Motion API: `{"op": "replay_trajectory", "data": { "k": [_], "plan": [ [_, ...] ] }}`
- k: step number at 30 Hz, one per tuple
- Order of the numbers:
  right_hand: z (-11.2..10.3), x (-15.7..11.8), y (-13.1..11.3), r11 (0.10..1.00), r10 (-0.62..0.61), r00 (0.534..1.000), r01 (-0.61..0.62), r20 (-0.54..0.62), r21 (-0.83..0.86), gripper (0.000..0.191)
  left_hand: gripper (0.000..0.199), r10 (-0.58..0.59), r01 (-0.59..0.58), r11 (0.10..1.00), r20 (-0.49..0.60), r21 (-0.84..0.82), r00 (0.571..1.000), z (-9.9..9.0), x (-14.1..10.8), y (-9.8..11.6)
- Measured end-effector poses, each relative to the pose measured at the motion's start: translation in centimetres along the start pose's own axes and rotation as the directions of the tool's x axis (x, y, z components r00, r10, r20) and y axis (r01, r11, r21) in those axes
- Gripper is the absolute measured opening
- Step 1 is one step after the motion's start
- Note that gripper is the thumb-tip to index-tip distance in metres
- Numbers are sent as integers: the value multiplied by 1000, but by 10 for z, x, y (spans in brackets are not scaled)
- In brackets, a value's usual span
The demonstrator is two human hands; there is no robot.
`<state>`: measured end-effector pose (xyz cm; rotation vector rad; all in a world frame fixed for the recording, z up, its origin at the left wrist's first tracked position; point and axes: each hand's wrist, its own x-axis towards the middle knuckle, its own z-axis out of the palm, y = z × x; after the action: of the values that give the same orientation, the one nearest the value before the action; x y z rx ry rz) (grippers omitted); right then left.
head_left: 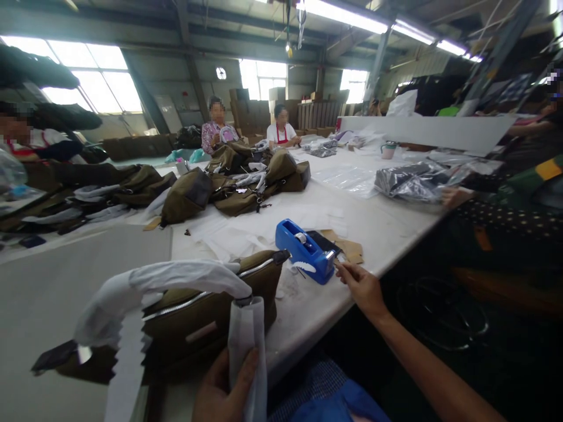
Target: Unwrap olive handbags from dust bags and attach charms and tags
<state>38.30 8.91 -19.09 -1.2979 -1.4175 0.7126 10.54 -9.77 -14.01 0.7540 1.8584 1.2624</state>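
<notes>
An olive-green bag with a silver zipper lies on the table in front of me. White wrapping covers its strap. My left hand is closed around the wrapped lower end of the strap, thumb on top. At the cutting end of a blue tape dispenser, my right hand pinches with thumb and forefinger. Whatever it pinches, probably a bit of tape, is too small to make out clearly. Beside the dispenser are a black piece and brown paper.
Olive bags with white-wrapped straps are heaped across the table's left and middle. A plastic-wrapped dark package and a cup stand at right. Several people work around the table, one close on the right. The table edge runs along my right.
</notes>
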Motion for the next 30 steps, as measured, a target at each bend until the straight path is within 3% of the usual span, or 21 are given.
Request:
{"op": "replay_trajectory", "data": {
  "k": [4,6,8,11,13,16,22,26,30],
  "plan": [
    [-14,-18,-27,969,-232,972,235,42,-79,25,59,-4,4,1000,5,-4,1000,2,-3,3],
    [-16,-28,-49,926,-363,924,372,119,-66,12,57,8,-8,999,12,-37,1000,2,-5,5],
    [-12,-37,-74,833,-537,814,553,221,-8,10,55,25,-23,997,22,-71,999,2,-7,8],
    [3,-52,-112,664,-736,591,726,331,180,20,52,47,-41,993,49,-113,998,3,-10,12],
    [18,-63,-135,639,-765,531,699,365,321,16,51,62,-52,989,66,-140,996,3,-11,13],
    [44,-75,-158,711,-703,565,576,432,403,6,46,98,-76,978,105,-195,990,4,-12,13],
    [84,-78,-164,915,-392,719,372,574,158,21,43,119,-85,974,156,-208,981,1,-14,10],
    [89,-73,-161,921,-321,762,390,562,-3,26,41,159,-130,973,144,-192,977,-1,-16,8],
    [85,-68,-159,896,-257,788,412,560,-168,38,42,132,-92,970,170,-225,977,-2,-19,10]
  ]
}}
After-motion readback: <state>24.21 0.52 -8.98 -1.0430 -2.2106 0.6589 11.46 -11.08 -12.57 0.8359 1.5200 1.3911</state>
